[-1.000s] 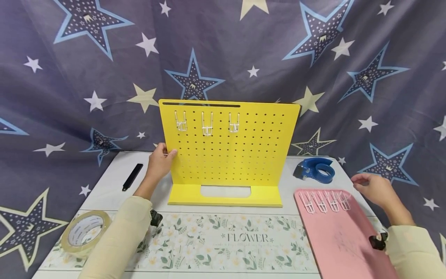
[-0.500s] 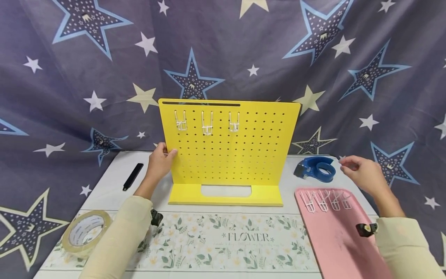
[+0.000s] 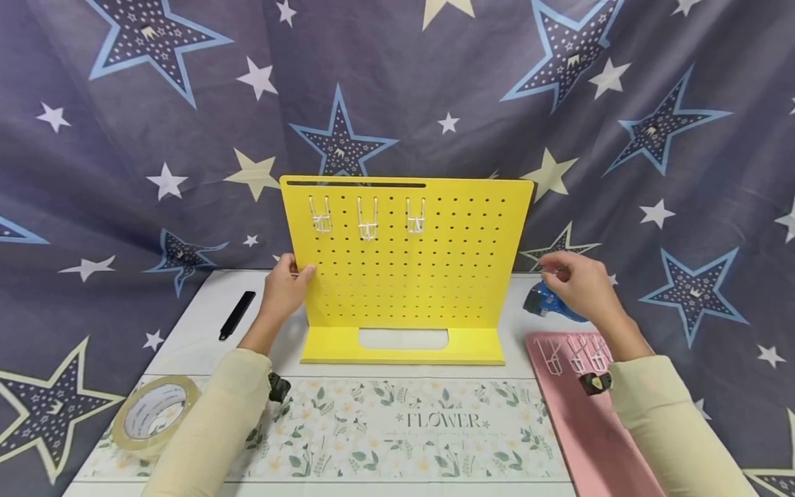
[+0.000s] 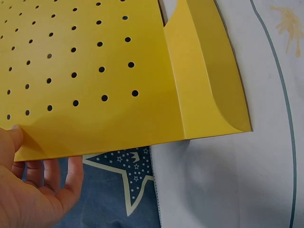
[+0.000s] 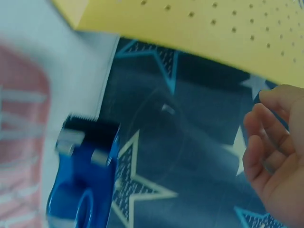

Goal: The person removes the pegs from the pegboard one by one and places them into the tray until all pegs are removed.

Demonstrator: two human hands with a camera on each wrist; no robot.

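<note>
A yellow pegboard [image 3: 404, 276] stands upright on its folded base. Three white wire hooks, among them the middle hook [image 3: 368, 219], hang in its top rows. My left hand [image 3: 286, 290] grips the board's left edge, thumb on the front and fingers behind in the left wrist view. My right hand [image 3: 577, 283] is in the air right of the board, apart from it, above a blue tape dispenser [image 3: 549, 304]. Its fingers [image 5: 259, 156] are bent, with thumb and forefinger close together; whether they pinch something small cannot be made out.
More white wire hooks [image 3: 574, 355] lie on a pink tray [image 3: 596, 428] at right, partly hidden by my right wrist. At left are a black strip [image 3: 237, 315] and a tape roll [image 3: 154, 411]. A floral mat [image 3: 397, 431] lies in front; a star-patterned curtain [image 3: 397, 83] hangs behind.
My right hand has moved left from beyond the tray's far right corner to above the tape dispenser. The left hand stays on the board's edge, and the board has not moved.
</note>
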